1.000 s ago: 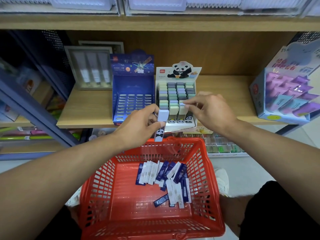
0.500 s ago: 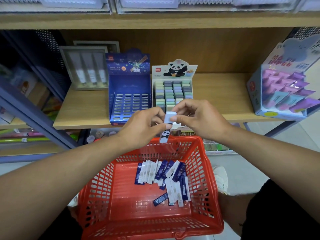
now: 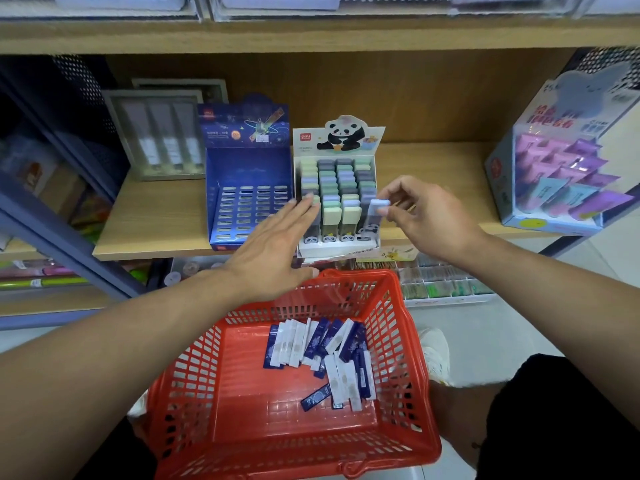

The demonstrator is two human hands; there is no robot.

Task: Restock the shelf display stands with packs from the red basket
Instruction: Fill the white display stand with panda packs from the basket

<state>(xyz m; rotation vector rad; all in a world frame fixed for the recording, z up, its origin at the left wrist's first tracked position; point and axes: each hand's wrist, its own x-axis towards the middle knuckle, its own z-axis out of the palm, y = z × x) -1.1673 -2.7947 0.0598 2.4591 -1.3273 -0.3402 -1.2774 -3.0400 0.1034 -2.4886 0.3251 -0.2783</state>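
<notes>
We hold one slim pale lilac pack with a panda print at its foot (image 3: pixel 375 216) in our right hand (image 3: pixel 429 216), pinched near its top between thumb and fingertip, at the right front corner of the white panda display stand (image 3: pixel 337 202). Our left hand (image 3: pixel 273 244) is released, its fingers straight and flat, their tips touching the left front packs of the same stand.

We judge the pack to be light, stiff and rather smooth, so a pinch on its two flat sides near the top should be enough; it can slip if it is held only at the edge.

The panda stand is almost full with upright pastel packs in green, grey and lilac. The dark blue display stand with a slotted tray (image 3: pixel 250 206), just beside it on the left, shows only empty slots. The red plastic basket (image 3: pixel 412 341) below the shelf contains a loose heap of flat blue and white packs (image 3: pixel 325 351) near its far side.
</notes>
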